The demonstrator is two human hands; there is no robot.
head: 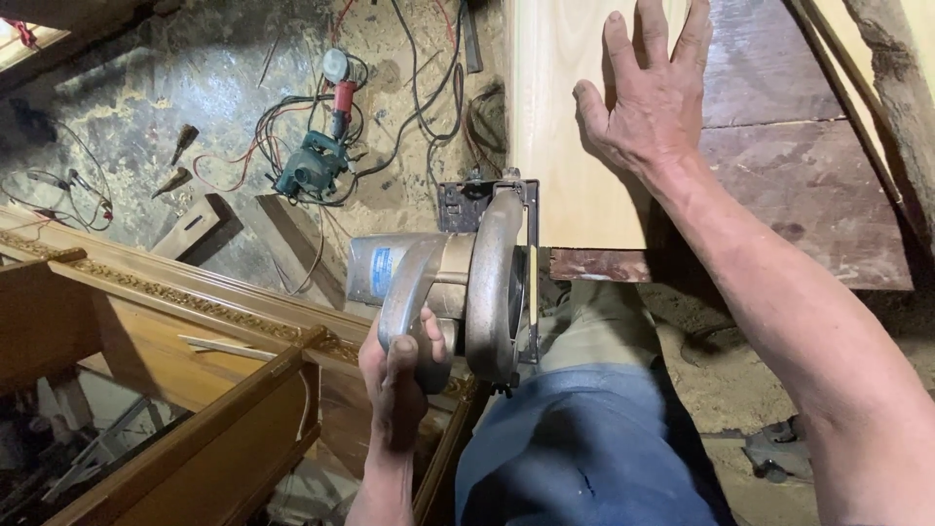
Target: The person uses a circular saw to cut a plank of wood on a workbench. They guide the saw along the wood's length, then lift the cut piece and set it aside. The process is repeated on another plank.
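The left hand is wrapping its fingers tightly around the grey handle of a circular saw, thumb and fingers closed on the grip. The saw is sitting at the near end of a pale wooden board, its base plate touching the board's left corner, blade guard hanging just off the end.

The right hand is lying flat on the board, fingers spread wide and pressing down near the board's right edge, well back from the saw.

The board is resting on a dark reddish worktop, whose end is showing just beneath the board's cut end. Below that edge, the person's knee in blue trousers is standing close under the saw.

To the left, carved wooden furniture is crowding the near side. On the sawdust-covered floor beyond, a green power tool and a red grinder are lying among tangled cables.
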